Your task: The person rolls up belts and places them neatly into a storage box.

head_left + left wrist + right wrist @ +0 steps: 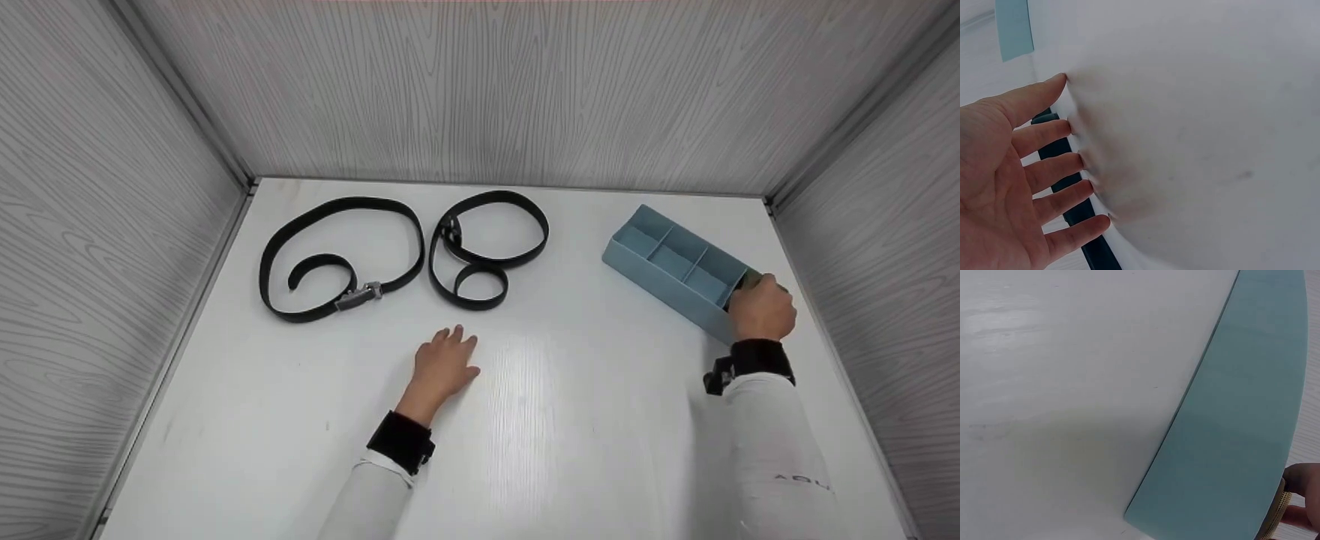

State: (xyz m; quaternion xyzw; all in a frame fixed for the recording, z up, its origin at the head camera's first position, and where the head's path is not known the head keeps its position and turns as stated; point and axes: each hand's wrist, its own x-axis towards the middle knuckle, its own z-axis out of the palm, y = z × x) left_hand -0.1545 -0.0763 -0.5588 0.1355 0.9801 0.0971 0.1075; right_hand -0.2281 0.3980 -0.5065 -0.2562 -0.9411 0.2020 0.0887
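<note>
Two white sleeves lie nearest the camera, the left sleeve (pixel 364 502) and the right sleeve (pixel 780 450), the latter with dark lettering; each ends at a black wrist band, one left (pixel 403 442) and one right (pixel 761 357). The one container is a blue box (pixel 664 285) at the far right of the white table (pixel 555 420), set slantwise from far left to near right. Three of its compartments show plainly in a row, their blue floors in view; the near right end is partly hidden by the right hand (pixel 763 309). That hand, its fingers curled, pinches a tan woven piece (pixel 1276 514) at this end, and something dark shows beside the fingers; how far the piece sits inside the box I cannot tell.

The left hand (pixel 442 366) is in the middle of the table, fingers and thumb spread, palm down; whether every fingertip touches the surface I cannot tell. Beyond it lie two black belts, just beside each other. The left belt (pixel 266 270) makes one wide loop with its tip curled inside and a silver buckle (pixel 360 295) on its near side. The middle belt (pixel 499 262) forms a large loop and a small near one, with a dark buckle (pixel 451 229) at its far left. Three grey wood-grained walls (pixel 465 90) enclose the table: left, far and right.
</note>
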